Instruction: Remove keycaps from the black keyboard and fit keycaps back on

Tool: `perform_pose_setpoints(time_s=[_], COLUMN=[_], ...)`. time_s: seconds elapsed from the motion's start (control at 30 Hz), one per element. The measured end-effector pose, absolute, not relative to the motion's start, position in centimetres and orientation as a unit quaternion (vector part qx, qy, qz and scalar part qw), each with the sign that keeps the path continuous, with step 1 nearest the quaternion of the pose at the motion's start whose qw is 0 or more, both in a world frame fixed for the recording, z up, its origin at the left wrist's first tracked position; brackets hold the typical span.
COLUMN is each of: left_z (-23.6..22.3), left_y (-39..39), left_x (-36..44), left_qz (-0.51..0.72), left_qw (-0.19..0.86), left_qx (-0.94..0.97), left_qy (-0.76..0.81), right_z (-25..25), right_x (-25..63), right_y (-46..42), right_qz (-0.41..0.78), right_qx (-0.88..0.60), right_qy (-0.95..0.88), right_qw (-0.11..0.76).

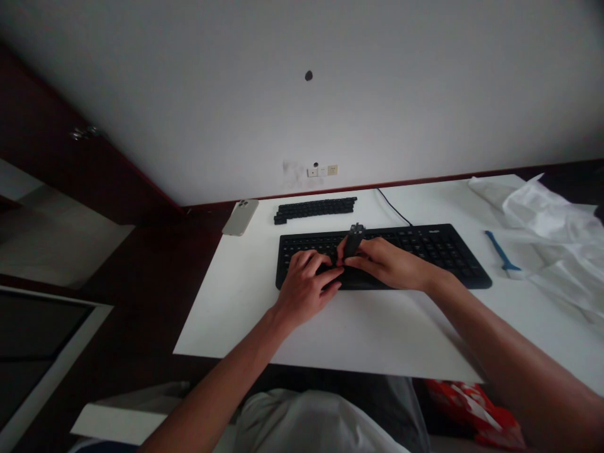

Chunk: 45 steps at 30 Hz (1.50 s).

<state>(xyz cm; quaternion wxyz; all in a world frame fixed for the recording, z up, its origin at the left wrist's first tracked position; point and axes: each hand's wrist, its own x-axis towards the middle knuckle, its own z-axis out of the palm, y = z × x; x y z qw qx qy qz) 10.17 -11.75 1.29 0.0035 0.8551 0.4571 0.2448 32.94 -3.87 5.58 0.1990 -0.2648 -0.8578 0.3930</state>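
A black keyboard [425,248] lies on a white table [340,333], its cable running off toward the wall. My left hand [306,286] rests on the keyboard's left half with fingers curled, pressing down on the keys. My right hand [387,264] is closed around a small dark tool [353,240] that stands upright over the keys, just right of my left fingertips. The tool's lower end is hidden between my fingers. Behind the keyboard lies a row of loose black keycaps [315,209].
A pale phone [240,217] lies face down at the table's back left corner. A blue-handled brush [501,251] and crumpled white plastic [547,220] sit at the right. A red-and-white bag [472,406] lies below the table's front edge. Dark floor at left.
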Motion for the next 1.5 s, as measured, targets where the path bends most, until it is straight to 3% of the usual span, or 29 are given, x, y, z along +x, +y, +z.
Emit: perform_pose_setpoints(time_s=[0.43,0.8,1.5], left_z=[1.5,2.3,1.6], left_y=[-11.9,-11.4,-9.5], left_x=[10.5,11.0,12.7], left_qz=[0.237,0.240,0.255], left_qw=[-0.008,0.025,0.074], left_qx=[0.856,0.848,0.843], left_qy=[0.459,0.473,0.468], right_z=[4.1,3.2,2.9], right_x=[34.5,34.4,34.8], right_y=[-2.3,-1.5,-1.6], right_qz=[0.587,0.552,0.609], right_qx=[-0.195,-0.295,-0.337], right_qy=[-0.757,-0.717,-0.671], right_qw=[0.208,0.307,0.255])
